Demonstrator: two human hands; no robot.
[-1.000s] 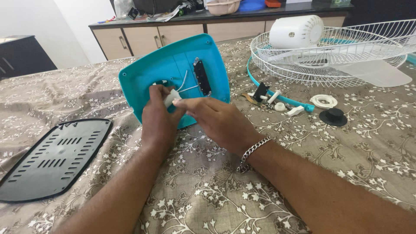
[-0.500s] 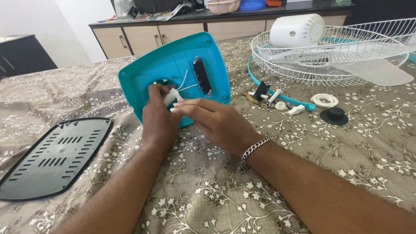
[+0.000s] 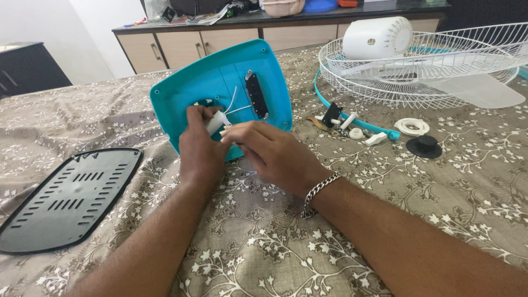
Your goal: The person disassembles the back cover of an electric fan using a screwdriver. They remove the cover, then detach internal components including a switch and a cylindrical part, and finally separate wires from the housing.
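A turquoise fan base shell (image 3: 217, 85) stands tilted on the patterned cloth, its hollow inside facing me, with a black switch strip (image 3: 256, 96) and thin white wires (image 3: 235, 104) in it. My left hand (image 3: 199, 148) grips a small white part (image 3: 216, 122) at the ends of those wires, in front of the shell's lower middle. My right hand (image 3: 272, 154), a metal chain bracelet on its wrist, pinches at the same white part from the right with curled fingertips.
A black vented base plate (image 3: 69, 195) lies at the left. To the right are small parts: a black cap (image 3: 424, 147), a white ring (image 3: 411, 127), a turquoise tube (image 3: 360, 124). A white wire fan guard (image 3: 440, 66) with a white motor housing (image 3: 377, 38) sits behind. Cabinets stand at the back.
My right hand's fingers have curled in and closed on the white part. The left hand and the shell have shifted only slightly.
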